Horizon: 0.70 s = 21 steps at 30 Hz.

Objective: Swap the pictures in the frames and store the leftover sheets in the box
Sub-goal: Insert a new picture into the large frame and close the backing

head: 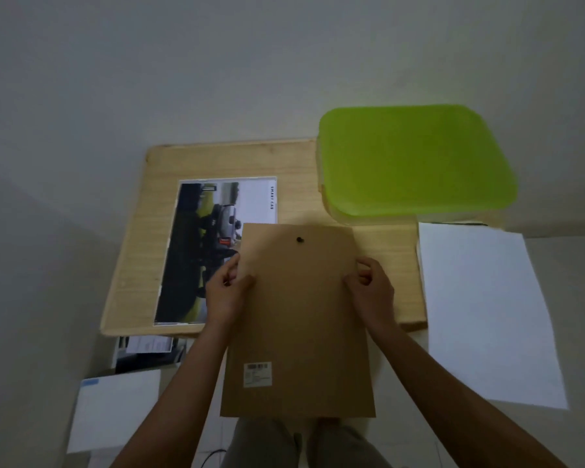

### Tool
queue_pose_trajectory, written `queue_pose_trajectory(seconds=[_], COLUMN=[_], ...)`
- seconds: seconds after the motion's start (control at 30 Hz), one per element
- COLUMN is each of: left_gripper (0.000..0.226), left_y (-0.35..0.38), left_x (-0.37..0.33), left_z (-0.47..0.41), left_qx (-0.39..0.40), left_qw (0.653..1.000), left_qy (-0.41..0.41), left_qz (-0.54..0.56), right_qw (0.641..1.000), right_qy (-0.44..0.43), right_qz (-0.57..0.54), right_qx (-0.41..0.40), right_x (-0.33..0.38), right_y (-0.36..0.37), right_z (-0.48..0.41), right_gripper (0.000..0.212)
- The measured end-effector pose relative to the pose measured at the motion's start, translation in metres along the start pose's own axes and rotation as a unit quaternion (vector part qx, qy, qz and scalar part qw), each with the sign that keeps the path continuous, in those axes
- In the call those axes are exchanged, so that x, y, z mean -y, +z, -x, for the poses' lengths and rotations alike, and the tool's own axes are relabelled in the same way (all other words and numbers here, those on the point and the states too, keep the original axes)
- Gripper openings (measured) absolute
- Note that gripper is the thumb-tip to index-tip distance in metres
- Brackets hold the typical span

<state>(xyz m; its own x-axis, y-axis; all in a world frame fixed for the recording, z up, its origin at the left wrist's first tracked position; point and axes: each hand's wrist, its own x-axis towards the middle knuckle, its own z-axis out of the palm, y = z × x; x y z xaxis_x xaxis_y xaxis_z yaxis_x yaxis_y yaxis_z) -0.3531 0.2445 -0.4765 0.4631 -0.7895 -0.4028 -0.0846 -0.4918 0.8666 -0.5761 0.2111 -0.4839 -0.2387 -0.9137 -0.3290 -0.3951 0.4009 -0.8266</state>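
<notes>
The wooden table carries most of the work items. A box with a green lid sits at its far right corner, lid closed. To the right of the table lies a blank white sheet, its long axis running away from the person; its far edge reaches the near side of the box.

The frame lies back side up, so only its brown backing board shows. Its long axis runs from the person toward the far wall. The near end overhangs the table edge above the person's lap; the far end rests on the table and overlaps the right edge of the car picture. That picture lies face up on the left part of the table, long axis parallel to the frame.

The left hand grips the frame's left edge, thumb on the backing board and fingers curled around the side. The right hand grips the right edge at the same height, fingers bent at the rim. Both hands sit in the far half of the frame, directly opposite each other across its short axis.

Judgement: the step in hand is probably releasing the backing board. The left hand is nearer the car picture, which lies just beyond its knuckles; the right hand is nearer the blank white sheet and the box.

A small dark hanger sits near the far end of the backing board, and a barcode label near its close end.
</notes>
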Motion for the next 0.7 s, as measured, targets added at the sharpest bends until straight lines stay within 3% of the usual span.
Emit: queue_pose_trajectory(seconds=[0.37,0.7], left_gripper=[0.052,0.055], left_y=[-0.088,-0.099], left_x=[-0.004,-0.013], left_z=[-0.087,-0.153], left_qx=[-0.043,0.035], left_qw=[0.998,0.994], left_qy=[0.025,0.034], left_qz=[-0.049,-0.095], right_qw=[0.999,0.994], right_qy=[-0.008,0.014], right_qz=[-0.050,-0.062], right_qx=[-0.011,-0.090], right_x=[0.074,0.094], right_y=[0.112,0.158], right_z=[-0.017,-0.051], right_gripper=[0.030,0.028])
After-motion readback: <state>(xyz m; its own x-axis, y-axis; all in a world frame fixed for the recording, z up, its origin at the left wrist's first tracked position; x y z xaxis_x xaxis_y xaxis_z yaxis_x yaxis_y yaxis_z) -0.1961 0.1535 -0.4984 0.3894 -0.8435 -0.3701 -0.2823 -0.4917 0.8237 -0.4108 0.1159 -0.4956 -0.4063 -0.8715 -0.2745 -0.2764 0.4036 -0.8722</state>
